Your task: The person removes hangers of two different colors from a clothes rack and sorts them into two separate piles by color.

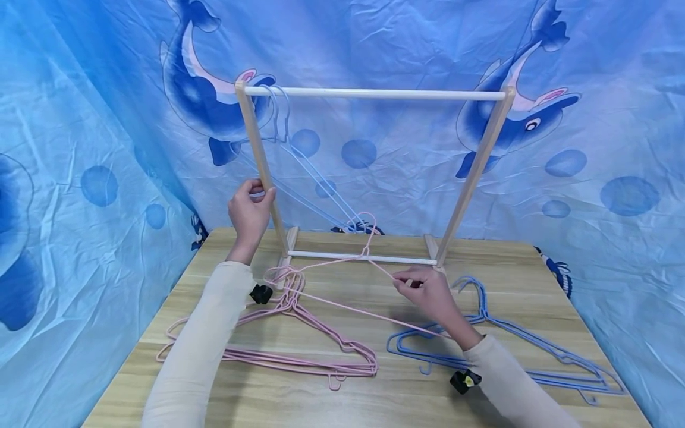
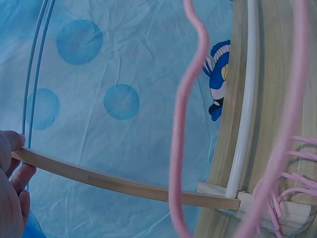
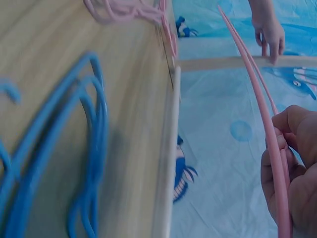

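A blue dolphin-print backdrop hangs behind and to both sides of a wooden tabletop. On the tabletop stands a small wooden clothes rack with a white top rail and a white lower rail. A few blue hangers hang at the left end of the top rail, beside the left post.

The left hand holds that left post, fingers and thumb curled round it about midway up; the left wrist view shows the fingers on the wood.

On the tabletop lie two loose heaps: pink hangers to the left of centre, blue hangers to the right, well apart from each other. There are no containers in view.

The right hand pinches a single pink hanger by its shoulder wire, fingers closed on it, as the right wrist view confirms. The hanger is lifted off the tabletop, tilted, its hook up near the lower rail and its far arm trailing back under the wrist.

By its look this hanger is thin coated wire: light, fairly stiff yet springy, and apt to swing or snag on its neighbours. The grip near the neck, just below the hook, seems the steadiest place to hold it; the coating should keep it from slipping.
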`<action>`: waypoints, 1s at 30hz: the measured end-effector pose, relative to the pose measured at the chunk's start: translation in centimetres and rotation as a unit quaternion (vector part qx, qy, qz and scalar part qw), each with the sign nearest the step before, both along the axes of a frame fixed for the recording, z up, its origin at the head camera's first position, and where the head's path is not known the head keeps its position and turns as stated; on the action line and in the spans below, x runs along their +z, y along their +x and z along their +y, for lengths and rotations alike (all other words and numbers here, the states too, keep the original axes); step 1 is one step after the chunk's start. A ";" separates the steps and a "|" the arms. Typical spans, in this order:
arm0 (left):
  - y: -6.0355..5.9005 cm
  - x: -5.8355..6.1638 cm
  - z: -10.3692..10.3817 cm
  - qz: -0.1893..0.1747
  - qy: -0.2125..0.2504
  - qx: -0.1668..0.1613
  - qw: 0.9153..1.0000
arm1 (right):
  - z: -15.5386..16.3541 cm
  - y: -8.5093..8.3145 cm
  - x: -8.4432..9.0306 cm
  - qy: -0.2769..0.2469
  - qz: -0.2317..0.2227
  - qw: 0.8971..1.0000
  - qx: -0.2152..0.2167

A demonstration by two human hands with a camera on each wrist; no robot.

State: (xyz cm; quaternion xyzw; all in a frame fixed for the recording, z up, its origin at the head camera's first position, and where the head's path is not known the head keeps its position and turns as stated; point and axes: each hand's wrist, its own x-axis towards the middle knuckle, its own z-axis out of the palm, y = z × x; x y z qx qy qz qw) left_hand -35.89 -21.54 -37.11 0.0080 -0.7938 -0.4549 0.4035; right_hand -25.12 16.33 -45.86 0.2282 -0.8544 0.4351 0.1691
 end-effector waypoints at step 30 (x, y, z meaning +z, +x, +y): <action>-0.1 -0.3 0.1 0.007 0.001 0.001 1.000 | -12.1 2.3 -6.4 -0.077 -0.164 0.981 0.066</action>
